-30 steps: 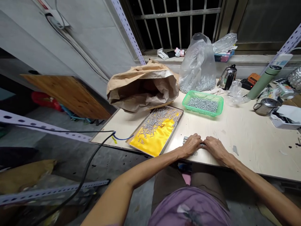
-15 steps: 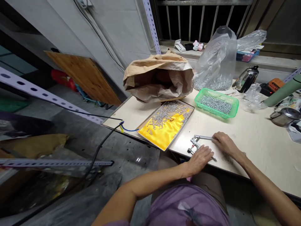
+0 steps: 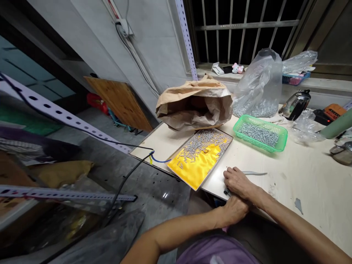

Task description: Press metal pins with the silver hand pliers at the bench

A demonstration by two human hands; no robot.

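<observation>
My right hand (image 3: 238,181) is closed over the head of a silver plier-like hand tool at the table's front edge. The tool's pale handle (image 3: 255,173) sticks out to the right behind the hand, and its black knob (image 3: 227,191) shows at the left below the fingers. Just under it, my left hand (image 3: 235,211) is curled at the table edge, touching my right; what its fingers hold is hidden. To the left lies a shallow tray (image 3: 210,171) lined with yellow satin cloth (image 3: 194,170), with many small metal pins (image 3: 202,143) heaped toward its far end.
A green plastic basket (image 3: 283,141) of metal pins stands behind the hands. An open brown paper sack (image 3: 192,106) and a clear plastic bag (image 3: 260,80) stand at the back. A steel kettle (image 3: 295,104) and a metal cup (image 3: 339,152) are at right. A black cable (image 3: 129,172) crosses the left corner.
My right hand has moved left from the handle onto the tool's head. My left hand has drawn down to the table edge and curled. The camera has tilted, shifting the scene.
</observation>
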